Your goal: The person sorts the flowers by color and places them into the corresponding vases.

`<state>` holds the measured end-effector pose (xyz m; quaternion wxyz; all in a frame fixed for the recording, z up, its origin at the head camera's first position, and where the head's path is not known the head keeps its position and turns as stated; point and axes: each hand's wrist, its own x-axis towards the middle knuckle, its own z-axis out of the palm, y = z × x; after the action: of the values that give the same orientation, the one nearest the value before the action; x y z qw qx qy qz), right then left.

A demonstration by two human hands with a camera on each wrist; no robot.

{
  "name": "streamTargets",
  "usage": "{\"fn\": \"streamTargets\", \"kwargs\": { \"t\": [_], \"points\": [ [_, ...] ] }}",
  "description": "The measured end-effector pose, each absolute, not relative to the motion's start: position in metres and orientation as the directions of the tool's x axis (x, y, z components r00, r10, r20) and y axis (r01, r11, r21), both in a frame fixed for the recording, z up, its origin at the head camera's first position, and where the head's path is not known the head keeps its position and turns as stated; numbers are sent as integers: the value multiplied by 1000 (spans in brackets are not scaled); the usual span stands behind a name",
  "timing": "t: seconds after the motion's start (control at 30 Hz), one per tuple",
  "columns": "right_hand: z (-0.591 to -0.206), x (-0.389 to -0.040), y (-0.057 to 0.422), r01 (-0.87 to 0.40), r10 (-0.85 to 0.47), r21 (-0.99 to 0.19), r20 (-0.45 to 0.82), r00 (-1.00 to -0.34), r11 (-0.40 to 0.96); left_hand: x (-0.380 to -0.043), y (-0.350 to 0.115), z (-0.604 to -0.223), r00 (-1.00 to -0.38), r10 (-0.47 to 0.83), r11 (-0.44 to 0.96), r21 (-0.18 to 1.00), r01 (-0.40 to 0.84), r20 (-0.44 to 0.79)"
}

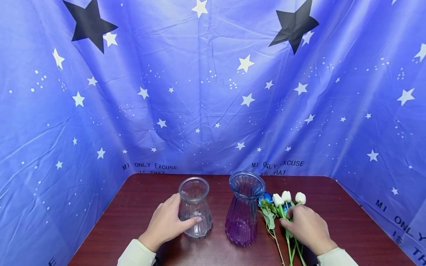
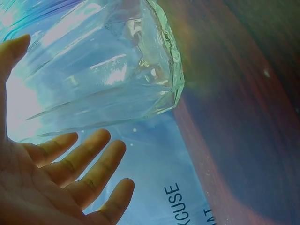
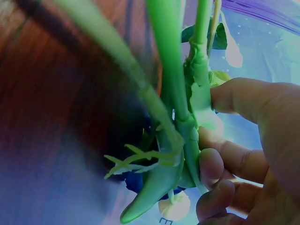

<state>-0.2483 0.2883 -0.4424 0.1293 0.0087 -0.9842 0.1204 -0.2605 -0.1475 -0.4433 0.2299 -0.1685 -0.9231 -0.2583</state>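
Starry blue cloth [image 1: 186, 103] printed "MI ONLY EXCUSE" hangs behind the table's [image 1: 133, 207] far edge; left hand [image 1: 168, 218], fingers spread wide, beside the clear vase [image 1: 199, 207]; right hand [image 1: 307, 223], fingers curled narrow, at white tulips [image 1: 286, 196] toward the right edge, grip unclear

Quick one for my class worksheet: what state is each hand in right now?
Left hand: open beside the clear vase, not gripping it.
Right hand: fingers curled at the green stems; whether it grips them cannot be told.
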Motion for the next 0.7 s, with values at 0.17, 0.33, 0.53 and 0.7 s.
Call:
{"fn": "streamTargets", "kwargs": {
  "t": [0.17,0.33,0.53,0.7],
  "points": [
    [-444,-251,287,-28,31,-241,237,-971,970,-261,-146,-442,-831,203,805,395,443,517],
    [-446,-252,285,-16,45,-254,230,-972,967,-262,-145,-443,-834,201,809,394,437,514],
    [-444,-249,287,1,64,-262,231,-971,965,-262,-143,-443,-837,204,799,407,442,508],
    [-442,-247,287,18,84,-272,232,-969,962,-263,-142,-443,-838,201,803,405,438,507]
  ]
}}
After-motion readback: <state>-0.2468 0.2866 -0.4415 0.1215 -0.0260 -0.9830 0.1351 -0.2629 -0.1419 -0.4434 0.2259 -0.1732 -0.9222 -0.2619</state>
